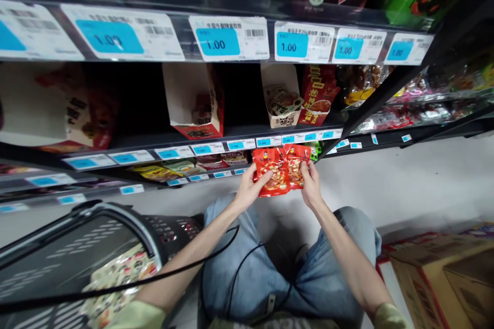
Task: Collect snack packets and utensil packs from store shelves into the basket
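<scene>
Two red snack packets are held side by side in front of the lower shelf, their inner edges touching or overlapping. My left hand (250, 185) is closed on the outer edge of the left red packet (273, 177), thumb across its front. On the other side, my right hand (311, 182) grips the right red packet (295, 164) at its outer edge. Both packets show a food picture and a small cartoon figure near the top. Just behind them, a green packet (316, 150) partly shows on the bottom shelf.
Open display boxes (195, 103) stand on the middle shelf, above a row of price tags (236, 145). A grey shopping basket (77, 247) with a patterned package (119, 277) inside is at my left. Cardboard boxes (443, 267) sit at my right. A black cable (181, 264) crosses my left arm.
</scene>
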The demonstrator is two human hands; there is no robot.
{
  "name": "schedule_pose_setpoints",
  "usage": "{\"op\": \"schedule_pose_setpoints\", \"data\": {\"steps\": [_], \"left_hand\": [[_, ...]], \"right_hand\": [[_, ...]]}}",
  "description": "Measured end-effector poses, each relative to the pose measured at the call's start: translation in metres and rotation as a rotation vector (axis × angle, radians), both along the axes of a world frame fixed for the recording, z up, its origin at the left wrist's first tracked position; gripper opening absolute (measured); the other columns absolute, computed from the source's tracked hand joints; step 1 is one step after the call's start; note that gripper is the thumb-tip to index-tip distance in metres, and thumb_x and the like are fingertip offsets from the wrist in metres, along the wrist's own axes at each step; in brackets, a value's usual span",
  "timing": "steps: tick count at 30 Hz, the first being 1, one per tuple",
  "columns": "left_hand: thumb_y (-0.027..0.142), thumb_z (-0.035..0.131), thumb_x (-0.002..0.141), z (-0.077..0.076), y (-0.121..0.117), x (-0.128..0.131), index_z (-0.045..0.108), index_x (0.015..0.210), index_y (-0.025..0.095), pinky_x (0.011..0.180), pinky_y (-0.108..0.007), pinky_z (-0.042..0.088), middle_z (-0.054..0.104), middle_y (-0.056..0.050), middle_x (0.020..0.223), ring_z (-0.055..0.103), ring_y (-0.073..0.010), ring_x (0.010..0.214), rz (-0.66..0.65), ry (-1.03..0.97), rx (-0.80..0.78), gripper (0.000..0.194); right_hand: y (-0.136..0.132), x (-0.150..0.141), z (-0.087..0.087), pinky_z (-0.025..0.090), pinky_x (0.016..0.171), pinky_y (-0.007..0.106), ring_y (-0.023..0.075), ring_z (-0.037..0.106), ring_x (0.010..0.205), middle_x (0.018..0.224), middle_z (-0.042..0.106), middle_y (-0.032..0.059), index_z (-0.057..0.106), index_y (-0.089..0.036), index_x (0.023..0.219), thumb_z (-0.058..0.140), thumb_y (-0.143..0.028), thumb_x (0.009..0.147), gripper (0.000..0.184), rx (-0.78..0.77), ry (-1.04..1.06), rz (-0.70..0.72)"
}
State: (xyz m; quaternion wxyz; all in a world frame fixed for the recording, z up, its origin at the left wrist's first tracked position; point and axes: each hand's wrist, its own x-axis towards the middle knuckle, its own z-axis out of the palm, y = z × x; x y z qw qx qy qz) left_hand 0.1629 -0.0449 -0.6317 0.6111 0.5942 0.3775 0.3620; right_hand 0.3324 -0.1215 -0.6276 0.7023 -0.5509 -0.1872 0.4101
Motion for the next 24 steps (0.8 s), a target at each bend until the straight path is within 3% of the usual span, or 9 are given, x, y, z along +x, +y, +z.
{"op": "schedule_pose_setpoints", "data": {"steps": [5, 8, 10, 12, 14, 17, 20, 22, 24], "left_hand": [[0.05, 0.075, 0.085, -0.008, 0.012, -0.006, 0.053, 0.123, 0.027, 0.085, -0.031, 0.056, 0.068, -0.003, 0.114, 0.068, -0.022, 0.1, 0.163, -0.057, -0.071, 0.05], [0.05, 0.074, 0.086, -0.007, 0.018, -0.008, 0.035, 0.145, 0.031, 0.09, -0.034, 0.058, 0.064, -0.008, 0.131, 0.068, -0.0242, 0.109, 0.167, -0.094, -0.107, 0.072], [0.052, 0.072, 0.088, -0.003, 0.019, -0.008, 0.028, 0.153, 0.032, 0.101, -0.038, 0.055, 0.056, -0.011, 0.146, 0.064, -0.027, 0.122, 0.138, -0.085, -0.071, 0.081], [0.053, 0.071, 0.088, 0.004, 0.015, -0.006, 0.025, 0.158, 0.032, 0.116, -0.041, 0.045, 0.04, -0.011, 0.162, 0.051, -0.0293, 0.141, 0.11, -0.042, -0.003, 0.086], [0.056, 0.068, 0.089, 0.011, 0.006, -0.001, 0.023, 0.161, 0.03, 0.127, -0.043, 0.029, 0.026, -0.01, 0.171, 0.034, -0.03, 0.153, 0.072, 0.024, 0.04, 0.089], [0.065, 0.053, 0.094, 0.012, -0.015, 0.006, 0.019, 0.165, 0.027, 0.13, -0.046, 0.016, 0.019, -0.009, 0.173, 0.019, -0.0286, 0.159, 0.009, 0.086, -0.016, 0.087], [0.072, 0.042, 0.094, -0.006, -0.028, 0.009, 0.017, 0.166, 0.027, 0.131, -0.046, 0.015, 0.021, -0.007, 0.173, 0.016, -0.0272, 0.16, 0.038, 0.082, -0.105, 0.088], [0.08, 0.038, 0.09, -0.024, -0.027, 0.008, 0.02, 0.166, 0.03, 0.129, -0.046, 0.025, 0.028, -0.005, 0.171, 0.021, -0.029, 0.159, -0.007, 0.083, -0.138, 0.092], [0.085, 0.046, 0.082, -0.039, -0.019, 0.009, 0.029, 0.163, 0.037, 0.124, -0.047, 0.038, 0.041, -0.004, 0.165, 0.031, -0.0328, 0.155, -0.056, 0.178, -0.131, 0.095]], "right_hand": [[-0.003, 0.037, 0.02, 0.055, 0.066, 0.023, 0.0117, 0.063, 0.069, 0.081, 0.07, -0.0065, 0.06, -0.025, 0.084, 0.087, -0.054, 0.07, 0.042, 0.056, 0.229, -0.214], [-0.013, 0.06, 0.032, 0.043, 0.045, 0.017, 0.0074, 0.051, 0.051, 0.065, 0.06, -0.0095, 0.062, -0.025, 0.083, 0.088, -0.051, 0.07, 0.039, 0.138, 0.412, -0.112], [-0.017, 0.062, 0.034, 0.041, 0.042, 0.017, 0.0072, 0.049, 0.048, 0.061, 0.057, -0.0098, 0.064, -0.025, 0.083, 0.09, -0.051, 0.069, 0.039, 0.147, 0.453, -0.046], [-0.018, 0.048, 0.03, 0.052, 0.054, 0.019, 0.0098, 0.061, 0.06, 0.072, 0.068, -0.0069, 0.067, -0.026, 0.088, 0.092, -0.053, 0.066, 0.043, 0.079, 0.42, -0.021], [-0.015, 0.023, 0.023, 0.061, 0.075, 0.027, 0.0167, 0.071, 0.082, 0.094, 0.076, -0.0017, 0.07, -0.026, 0.099, 0.093, -0.055, 0.064, 0.051, -0.018, 0.324, 0.035], [-0.012, -0.015, 0.012, 0.059, 0.095, 0.036, 0.0252, 0.072, 0.106, 0.116, 0.076, 0.0041, 0.069, -0.024, 0.115, 0.086, -0.058, 0.072, 0.058, -0.068, 0.157, 0.152], [-0.011, -0.035, -0.003, 0.057, 0.103, 0.042, 0.0296, 0.067, 0.121, 0.13, 0.071, 0.007, 0.062, -0.026, 0.127, 0.081, -0.063, 0.076, 0.066, -0.064, 0.116, 0.112], [-0.01, -0.037, -0.016, 0.053, 0.11, 0.044, 0.0305, 0.06, 0.133, 0.145, 0.062, 0.006, 0.053, -0.031, 0.14, 0.08, -0.064, 0.076, 0.077, -0.042, 0.117, 0.108], [-0.006, -0.033, -0.031, 0.052, 0.112, 0.047, 0.0331, 0.056, 0.138, 0.147, 0.061, 0.0036, 0.054, -0.036, 0.143, 0.076, -0.072, 0.074, 0.081, -0.093, 0.143, 0.101]]}}
